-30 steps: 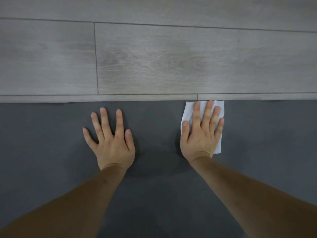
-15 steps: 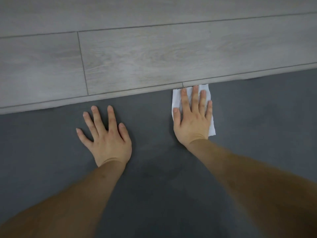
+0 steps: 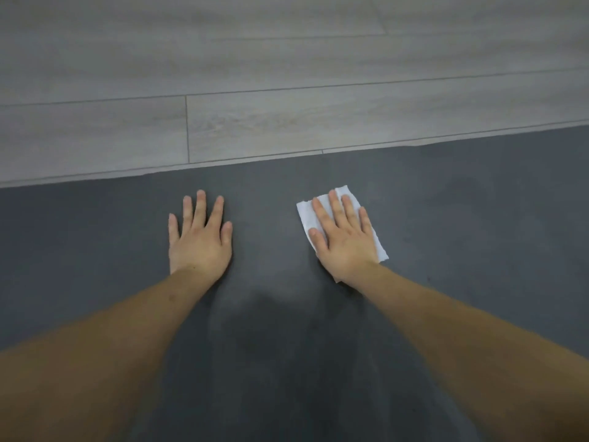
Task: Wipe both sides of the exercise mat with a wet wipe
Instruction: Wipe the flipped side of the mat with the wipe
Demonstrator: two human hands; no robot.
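Right hand [image 3: 345, 240] flat on wipe [image 3: 306, 215] — mat [image 3: 478, 234]

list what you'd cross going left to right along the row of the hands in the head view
bare dark grey mat → left hand, flat on the mat → bare strip of mat between the hands → wet wipe, its left edge showing → right hand, flat on the wipe → more bare mat out to the right edge

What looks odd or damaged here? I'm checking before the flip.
Nothing stands out: the dark grey exercise mat lies flat, right hand presses the white wet wipe, left hand flat beside.
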